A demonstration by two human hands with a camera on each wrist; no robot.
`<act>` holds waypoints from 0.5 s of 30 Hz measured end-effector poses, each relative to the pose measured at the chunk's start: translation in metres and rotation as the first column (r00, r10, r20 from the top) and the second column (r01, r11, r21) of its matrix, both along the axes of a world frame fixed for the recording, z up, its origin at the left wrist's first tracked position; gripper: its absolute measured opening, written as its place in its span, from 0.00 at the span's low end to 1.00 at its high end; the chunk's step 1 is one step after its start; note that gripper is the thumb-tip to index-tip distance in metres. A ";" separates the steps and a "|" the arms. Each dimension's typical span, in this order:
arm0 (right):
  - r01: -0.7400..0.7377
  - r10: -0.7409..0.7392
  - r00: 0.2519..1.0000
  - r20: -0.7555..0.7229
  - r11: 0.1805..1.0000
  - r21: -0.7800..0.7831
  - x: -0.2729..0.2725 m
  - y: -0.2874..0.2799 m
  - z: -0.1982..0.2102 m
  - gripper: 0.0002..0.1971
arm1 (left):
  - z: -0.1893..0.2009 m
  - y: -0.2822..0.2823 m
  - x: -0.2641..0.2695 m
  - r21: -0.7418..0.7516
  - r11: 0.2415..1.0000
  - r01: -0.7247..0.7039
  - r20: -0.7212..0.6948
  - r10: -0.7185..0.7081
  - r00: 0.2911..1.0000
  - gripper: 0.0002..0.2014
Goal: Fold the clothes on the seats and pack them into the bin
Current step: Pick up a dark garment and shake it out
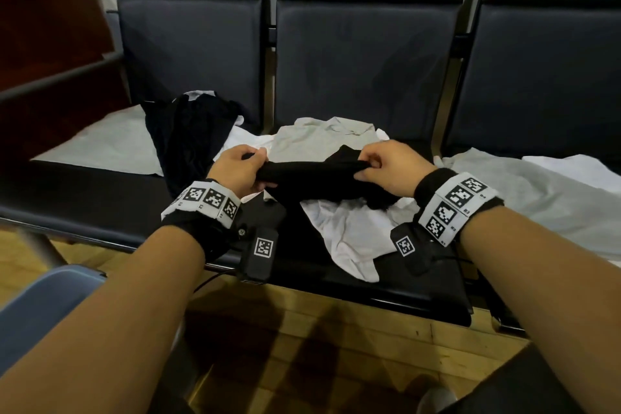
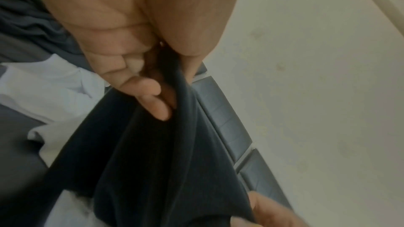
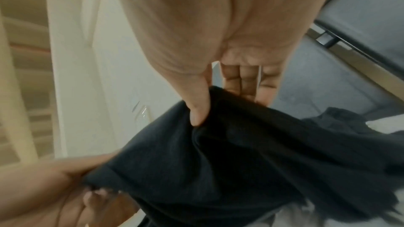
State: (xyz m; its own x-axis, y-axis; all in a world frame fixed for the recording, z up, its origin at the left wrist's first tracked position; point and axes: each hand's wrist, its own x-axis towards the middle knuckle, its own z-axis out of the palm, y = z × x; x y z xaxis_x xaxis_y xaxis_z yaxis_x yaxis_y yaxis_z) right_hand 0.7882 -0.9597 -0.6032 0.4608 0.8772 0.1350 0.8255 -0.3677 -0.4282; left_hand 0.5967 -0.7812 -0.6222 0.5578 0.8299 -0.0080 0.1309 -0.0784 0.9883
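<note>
A: Item one?

B: Black garment (image 1: 311, 175), soft knit, bunched into a thick horizontal roll, loose folds hanging below. Held just above the middle seat (image 1: 396, 292), over a white shirt (image 1: 353, 235) and in front of a pale grey shirt (image 1: 319, 138).

A: Held by what?

B: Both hands. Left hand (image 1: 240, 171) grips the left end, fingers (image 2: 150, 99) curled into the cloth, thumb on the far side. Right hand (image 1: 386, 168) grips the right end; the right wrist view shows the thumb pressed into a fold, fingers behind the fabric.

A: Arm pose?

B: Forearms reach forward, roughly parallel, knuckles up, hands level, cloth stretched between them. Marker bands on both wrists.

A: Other stock?

B: Dark garment (image 1: 188, 134), crumpled, on the left seat atop a white sheet (image 1: 107, 144). Light grey garment (image 1: 537, 198) spread on the right seat. Dark padded backrests (image 1: 366, 54) behind. Wooden floor (image 1: 302, 346) below.

A: Bin?

B: A blue-grey rim (image 1: 43, 299) at lower left; cannot tell what it is.
</note>
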 end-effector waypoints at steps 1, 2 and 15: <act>0.014 -0.010 0.998 -0.060 0.997 0.073 0.002 -0.002 0.000 0.05 | 0.000 0.000 -0.002 -0.037 0.999 0.031 0.042 -0.029 0.999 0.05; 0.016 -0.001 0.994 -0.107 0.989 0.145 0.002 -0.003 0.001 0.06 | 0.001 0.000 -0.004 -0.056 0.995 0.079 0.085 -0.074 0.994 0.04; -0.054 0.116 0.969 -0.216 0.960 0.273 -0.039 0.011 0.013 0.16 | 0.007 -0.035 0.011 0.253 0.867 0.429 -0.039 -0.434 0.900 0.05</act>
